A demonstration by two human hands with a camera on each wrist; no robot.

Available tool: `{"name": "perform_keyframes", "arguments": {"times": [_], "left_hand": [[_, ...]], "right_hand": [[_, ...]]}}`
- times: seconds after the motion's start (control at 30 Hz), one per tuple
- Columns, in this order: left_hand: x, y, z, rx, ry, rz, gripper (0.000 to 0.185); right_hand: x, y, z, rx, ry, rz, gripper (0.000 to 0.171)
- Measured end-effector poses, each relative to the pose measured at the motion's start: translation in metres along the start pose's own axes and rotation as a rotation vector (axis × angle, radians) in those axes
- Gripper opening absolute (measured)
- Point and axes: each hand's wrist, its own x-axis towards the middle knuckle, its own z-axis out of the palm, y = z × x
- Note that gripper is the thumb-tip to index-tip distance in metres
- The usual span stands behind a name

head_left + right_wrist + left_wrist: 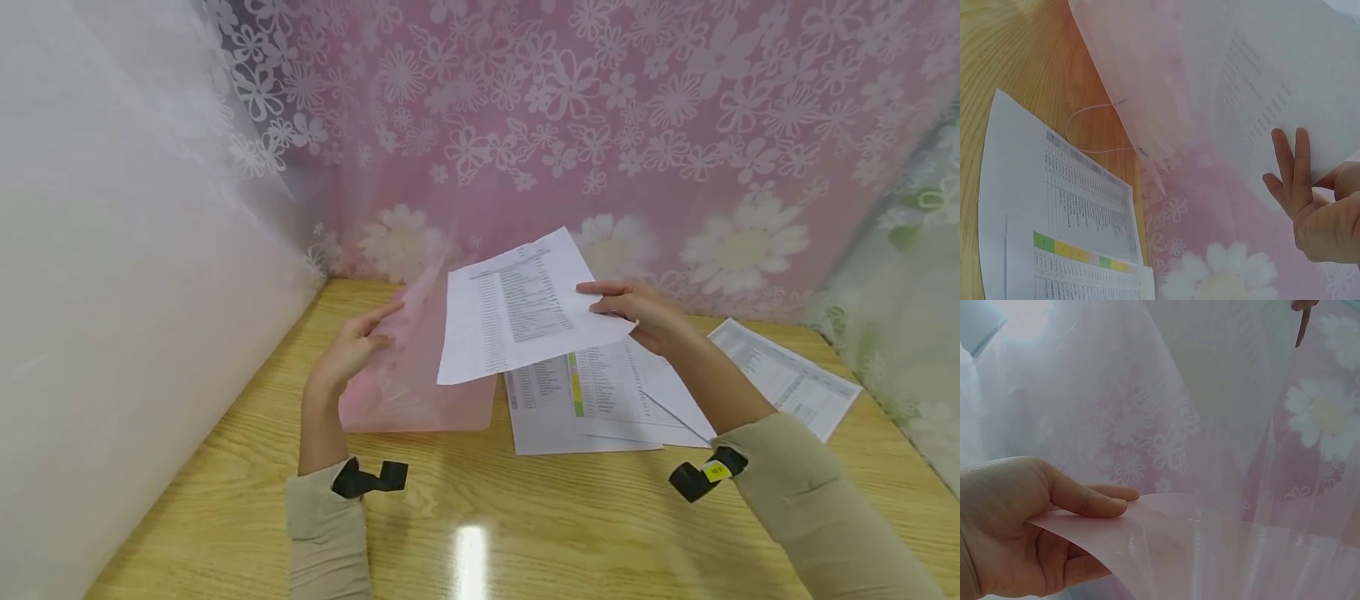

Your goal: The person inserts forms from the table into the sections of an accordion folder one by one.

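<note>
Pink flowered curtains closed off the far side of a wooden table (225, 467). Over its middle, the right hand (645, 317) pinched a printed sheet (517, 308) by its right edge, thumb above, fingers (1294, 169) beneath. Left of the sheet, the left hand (348, 350) clamped the raised flap of a pink plastic folder (420, 392) between thumb and fingers (1066, 575). Both looked light, limp and slick, best held at an edge. More printed pages (592, 400) lay right of the folder.
</note>
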Motion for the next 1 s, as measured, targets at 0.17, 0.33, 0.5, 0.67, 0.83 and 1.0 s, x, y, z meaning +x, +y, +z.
{"name": "perform_keyframes", "arguments": {"times": [0.17,0.33,0.5,0.67,0.83,1.0], "left_hand": [[0.0,-0.001,0.001,0.001,0.0,0.004,0.05],[0.0,0.0,0.002,0.022,0.003,0.007,0.051],[0.002,0.0,0.005,0.019,-0.004,0.022,0.051],[0.002,-0.002,0.006,0.008,-0.006,0.021,0.051],[0.002,-0.001,0.007,0.011,-0.005,0.007,0.05],[0.002,0.001,0.007,0.018,-0.004,0.005,0.05]], "right_hand": [[0.014,-0.004,0.008,-0.078,0.039,-0.013,0.048],[0.026,-0.008,0.018,-0.161,0.09,-0.047,0.046],[0.037,-0.011,0.027,-0.197,0.14,-0.09,0.045],[0.046,-0.013,0.04,-0.265,0.186,-0.125,0.045],[0.051,-0.014,0.054,-0.323,0.222,-0.143,0.046],[0.054,-0.01,0.066,-0.351,0.233,-0.161,0.046]]}}
